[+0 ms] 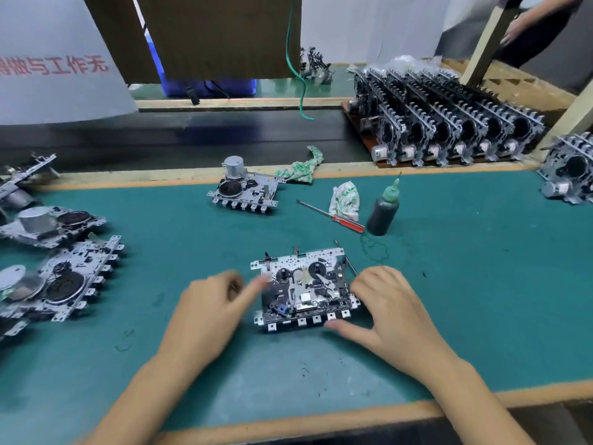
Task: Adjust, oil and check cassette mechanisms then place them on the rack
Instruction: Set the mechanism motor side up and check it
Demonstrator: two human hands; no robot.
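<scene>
A metal cassette mechanism (305, 289) lies flat on the green mat in front of me. My left hand (211, 313) is at its left edge, index finger stretched onto the frame, other fingers curled; the hand is blurred. My right hand (391, 313) grips its right side, thumb along the front tabs, with a thin metal tool (346, 258) sticking out from behind the fingers. A dark oil bottle (383, 210) with a green needle cap stands behind to the right. The rack (449, 130) at the back right holds several upright mechanisms.
A red-handled screwdriver (332, 216) and a crumpled cloth (345, 199) lie beside the bottle. Another mechanism (245, 189) sits at mid-table, several more (61, 271) at the left, one (569, 170) at the right edge. Another person's arm (539, 17) shows at the top right.
</scene>
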